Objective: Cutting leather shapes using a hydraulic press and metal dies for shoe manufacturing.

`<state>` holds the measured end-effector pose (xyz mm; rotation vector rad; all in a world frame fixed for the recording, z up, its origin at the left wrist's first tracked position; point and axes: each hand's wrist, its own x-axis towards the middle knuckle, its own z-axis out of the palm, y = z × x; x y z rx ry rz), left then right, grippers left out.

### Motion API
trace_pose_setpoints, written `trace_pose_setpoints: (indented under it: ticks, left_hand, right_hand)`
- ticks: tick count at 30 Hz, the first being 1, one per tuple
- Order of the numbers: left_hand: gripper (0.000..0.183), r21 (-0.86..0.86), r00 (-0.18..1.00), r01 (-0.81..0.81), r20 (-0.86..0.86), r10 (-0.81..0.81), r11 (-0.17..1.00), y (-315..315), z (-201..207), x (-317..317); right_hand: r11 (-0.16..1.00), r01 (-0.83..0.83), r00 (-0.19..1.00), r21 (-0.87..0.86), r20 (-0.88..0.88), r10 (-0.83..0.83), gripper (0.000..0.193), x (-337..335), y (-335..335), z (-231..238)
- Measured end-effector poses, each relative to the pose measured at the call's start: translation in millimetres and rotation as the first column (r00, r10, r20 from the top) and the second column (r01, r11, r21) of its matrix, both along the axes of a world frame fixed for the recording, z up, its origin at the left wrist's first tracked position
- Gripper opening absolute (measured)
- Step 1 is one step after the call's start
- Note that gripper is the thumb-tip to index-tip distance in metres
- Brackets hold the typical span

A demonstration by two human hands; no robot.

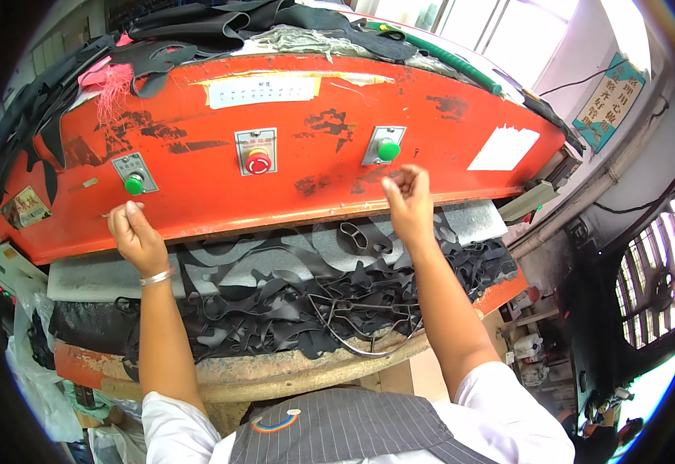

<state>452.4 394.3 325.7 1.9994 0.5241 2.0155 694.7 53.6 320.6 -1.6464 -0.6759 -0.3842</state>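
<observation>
My left hand (pixel 138 241) is raised just below the left green push button (pixel 134 185) on a red machine front (pixel 198 193). Its fingers are curled in, and nothing shows in them. On the other side, my right hand (pixel 411 209) hovers below the right green push button (pixel 388 151), fingers bent inward and holding nothing visible. A red mushroom-shaped button (pixel 258 162) sits between the two green ones. Under the machine head, black sheet material (pixel 275 255) with cut-out shapes lies on a pale board (pixel 82 278). A small closed metal cutting die (pixel 353 238) rests on it.
Tangled black offcuts (pixel 275 317) cover the table's front part. A larger metal-strip cutting die (pixel 364 325) lies among them, near the worn table edge (pixel 291 380). Dark sheets (pixel 190 31) are piled on the machine. Clear plastic bags (pixel 32 371) hang at left.
</observation>
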Motion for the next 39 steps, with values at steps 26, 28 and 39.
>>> trace_pose_setpoints:
  ticks: [26, 28, 39]
  left_hand:
    - [0.016, -0.410, 0.428, 0.280, -0.756, -0.495, 0.868, -238, -127, -130]
    - [0.019, -0.495, 0.288, 0.261, -0.779, -0.556, 0.829, -229, -106, -118]
    - [0.036, -0.379, 0.267, 0.626, -0.716, -0.645, 0.681, -195, -94, 106]
  right_hand:
    - [0.529, -0.142, 0.850, -0.836, 0.171, 0.499, 0.011, -245, -59, -123]
    - [0.431, -0.245, 0.807, -0.868, 0.063, 0.587, 0.016, -230, -59, -122]
    - [0.482, -0.091, 0.986, -0.872, -0.148, -0.081, 0.065, 3, 23, -91]
